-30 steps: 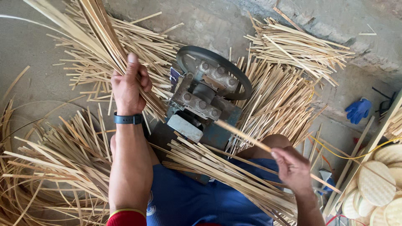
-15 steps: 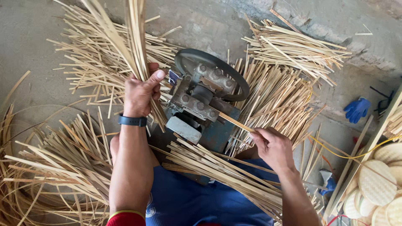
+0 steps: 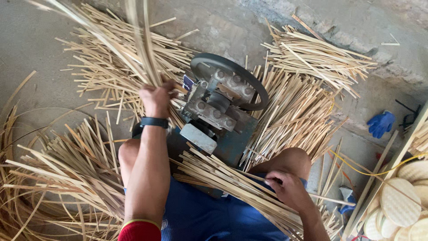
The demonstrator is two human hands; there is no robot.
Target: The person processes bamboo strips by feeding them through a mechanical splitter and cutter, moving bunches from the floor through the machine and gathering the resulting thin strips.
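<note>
L hand [image 3: 155, 99] fisted tight round a bundle [image 3: 141, 44] of long pale strips, thin and flat, straw-coloured; they fan up and away toward the floor's far-left corner, blurred at the tips. Black wristband [image 3: 154, 122] on that wrist. Bundle sits just left of the machine [image 3: 218, 111], lower ends touching or nearly touching its left side, can't tell which.

R hand [image 3: 290, 189] lies on the lap pile [image 3: 232, 187], fingers curled, pinching one strip [image 3: 256, 176] that runs from the machine side across the knee toward the near-right. Lap pile = short cut strips, same pale colour, lying across blue shorts [image 3: 200, 218] and slanting down to the near edge.

Machine: grey-blue block, dark wheel [image 3: 236, 76] at its far side, bolted rollers on top, mid-floor in front of the knees.

Room: floor [image 3: 31, 40] of bare concrete shows at the far-left and along the far edge. Elsewhere crowded: heaps of strips left [image 3: 58, 169], far-left [image 3: 111, 67] and right of machine [image 3: 294, 107], another heap at far-right [image 3: 316, 49]. Blue glove [image 3: 381, 122] near right edge; round woven discs [image 3: 401, 201] at near-right corner, w/ yellow cord [image 3: 356, 167] beside.
</note>
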